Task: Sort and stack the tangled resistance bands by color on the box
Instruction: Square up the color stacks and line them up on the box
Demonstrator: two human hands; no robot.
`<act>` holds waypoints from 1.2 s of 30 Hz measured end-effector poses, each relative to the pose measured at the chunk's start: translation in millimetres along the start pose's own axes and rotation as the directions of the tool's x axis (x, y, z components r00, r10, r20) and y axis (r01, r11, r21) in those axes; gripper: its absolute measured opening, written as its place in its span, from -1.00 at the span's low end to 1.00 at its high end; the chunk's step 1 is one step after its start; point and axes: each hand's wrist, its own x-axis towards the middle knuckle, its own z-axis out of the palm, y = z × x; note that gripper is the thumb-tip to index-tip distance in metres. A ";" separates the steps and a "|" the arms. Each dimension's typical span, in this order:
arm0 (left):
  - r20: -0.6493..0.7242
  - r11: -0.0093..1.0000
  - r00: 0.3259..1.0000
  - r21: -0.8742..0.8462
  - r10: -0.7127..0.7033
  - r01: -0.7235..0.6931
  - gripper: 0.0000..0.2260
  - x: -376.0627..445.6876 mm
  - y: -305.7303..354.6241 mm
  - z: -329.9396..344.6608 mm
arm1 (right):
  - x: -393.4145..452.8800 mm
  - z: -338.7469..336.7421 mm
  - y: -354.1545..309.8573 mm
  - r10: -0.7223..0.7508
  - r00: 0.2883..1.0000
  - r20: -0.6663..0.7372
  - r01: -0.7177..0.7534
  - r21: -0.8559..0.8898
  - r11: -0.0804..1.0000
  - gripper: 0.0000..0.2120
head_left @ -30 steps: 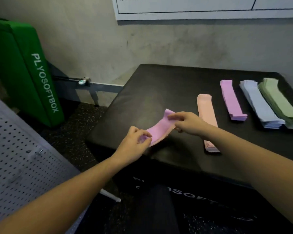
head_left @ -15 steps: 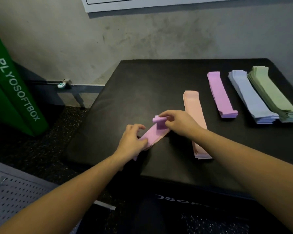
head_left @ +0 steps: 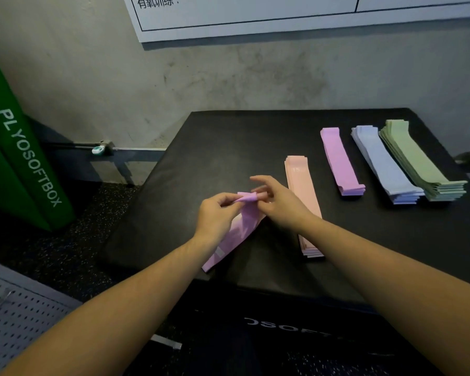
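Purple band [head_left: 242, 223] pinched at its top fold by both my hands, left [head_left: 215, 213] and right [head_left: 277, 204], just left of the pink stack [head_left: 301, 202]; pink, purple, blue and green stacks already lie sorted on the box [head_left: 228, 147], this band unplaced.

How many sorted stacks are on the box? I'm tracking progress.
4: pink band stack nearest the hands, then purple band stack, pale blue band stack, and green band stack rightmost.

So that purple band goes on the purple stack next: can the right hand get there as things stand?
Probably yes. The purple stack lies uncovered beyond the right hand, with only the low pink stack between, though that hand holds the purple band with the left hand.
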 end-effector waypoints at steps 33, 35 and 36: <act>0.226 0.964 0.962 -0.246 0.154 -0.097 -0.85 -83.0 124.2 -7.6 | -91.6 -79.3 -86.8 -0.010 0.981 -0.195 0.121 0.565 0.816 -0.77; 0.212 0.953 0.960 -0.279 0.181 -0.118 -0.87 -87.6 139.9 -0.5 | -101.1 -85.4 -82.2 -0.018 0.978 -0.207 0.136 0.574 0.807 -0.82; 0.208 0.944 0.959 -0.306 0.191 -0.122 -0.88 -88.1 147.6 3.9 | -106.6 -87.9 -77.8 -0.009 0.980 -0.197 0.125 0.583 0.803 -0.79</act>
